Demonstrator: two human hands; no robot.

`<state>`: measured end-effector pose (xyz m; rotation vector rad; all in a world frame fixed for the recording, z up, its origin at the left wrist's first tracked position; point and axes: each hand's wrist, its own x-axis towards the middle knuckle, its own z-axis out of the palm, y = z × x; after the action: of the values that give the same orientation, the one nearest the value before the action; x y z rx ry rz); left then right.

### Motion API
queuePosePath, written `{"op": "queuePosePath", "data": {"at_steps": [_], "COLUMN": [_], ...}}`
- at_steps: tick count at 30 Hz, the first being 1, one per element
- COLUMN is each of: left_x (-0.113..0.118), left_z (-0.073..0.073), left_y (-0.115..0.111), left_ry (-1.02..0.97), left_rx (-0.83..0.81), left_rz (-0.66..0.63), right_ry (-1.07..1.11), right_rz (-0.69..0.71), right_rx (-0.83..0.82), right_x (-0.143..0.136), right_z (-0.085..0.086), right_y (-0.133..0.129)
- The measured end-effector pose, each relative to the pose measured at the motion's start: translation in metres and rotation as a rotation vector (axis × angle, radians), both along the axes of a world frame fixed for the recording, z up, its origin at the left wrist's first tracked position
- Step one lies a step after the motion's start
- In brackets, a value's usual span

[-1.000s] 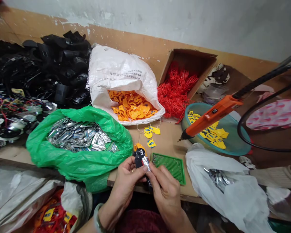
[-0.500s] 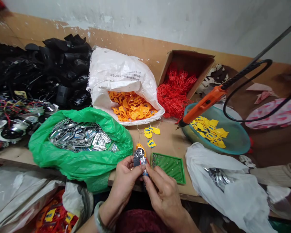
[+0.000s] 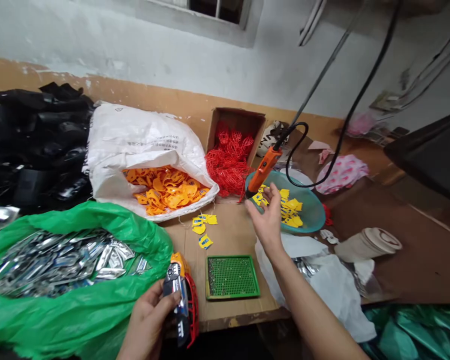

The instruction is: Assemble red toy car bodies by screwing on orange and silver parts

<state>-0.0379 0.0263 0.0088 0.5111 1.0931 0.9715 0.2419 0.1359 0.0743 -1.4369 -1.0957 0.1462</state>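
Note:
My left hand (image 3: 152, 312) is closed around a small plastic assembly (image 3: 178, 292) at the bench's front edge. That assembly has a dark body, silver trim, an orange top and a red lattice along its right side; its exact kind is unclear. My right hand (image 3: 268, 217) is raised with thumb and fingers apart, at the lower end of the hanging orange electric screwdriver (image 3: 264, 170). Whether the fingers touch the tool I cannot tell. Between my arms lies a green grid tray (image 3: 255, 280) with tiny metal bits, probably screws.
A green bag (image 3: 135, 220) of silver trims lies left. Behind are a white sack (image 3: 142, 130) of orange parts, a box (image 3: 214, 125) of red lattices and a teal basin (image 3: 317, 212) of yellow pieces. Loose yellow pieces (image 3: 205, 242) lie mid-bench. A white bag (image 3: 333, 300) is right.
My right hand has left the assembly and reached up and forward to the screwdriver. My left hand still holds the assembly, now farther left. The view has turned right and up.

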Motion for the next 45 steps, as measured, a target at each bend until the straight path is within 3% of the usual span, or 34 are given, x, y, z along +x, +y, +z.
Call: {"op": "queuePosePath", "data": {"at_steps": [3, 6, 9, 13, 16, 21, 27, 34, 45], "left_x": [0.004, 0.007, 0.008, 0.009, 0.013, 0.022, 0.026, 0.023, 0.030], "left_z": [0.001, 0.001, 0.000, -0.002, -0.003, -0.002, -0.005, -0.015, -0.004], "left_y": [-0.002, -0.003, -0.002, 0.001, 0.003, 0.002, 0.004, 0.011, 0.011], "left_ry": [0.004, 0.014, 0.026, 0.044, 0.041, 0.040, 0.046, 0.048, 0.077], "left_rx": [-0.003, -0.010, 0.002, 0.008, -0.014, -0.032, -0.071, -0.089, -0.080], "left_rz": [0.023, 0.019, 0.013, 0.002, 0.003, 0.002, 0.009, -0.036, 0.002], "right_ry": [-0.070, -0.086, -0.008, 0.303, 0.431, 0.490, 0.530, 0.532, 0.505], "right_rz": [0.007, 0.058, 0.135, 0.353, 0.412, 0.340, 0.357, 0.377, 0.378], "right_rx": [0.043, 0.046, 0.004, -0.011, -0.003, 0.004, 0.013, 0.004, -0.008], "right_x": [0.016, 0.019, 0.015, 0.002, -0.007, -0.012, -0.007, -0.005, -0.004], "right_z": [0.013, 0.020, 0.025, 0.028, 0.023, 0.003, -0.019, -0.027, -0.033], "right_y": [0.031, 0.036, 0.019, -0.021, -0.048, -0.067, -0.063, -0.059, -0.063]}}
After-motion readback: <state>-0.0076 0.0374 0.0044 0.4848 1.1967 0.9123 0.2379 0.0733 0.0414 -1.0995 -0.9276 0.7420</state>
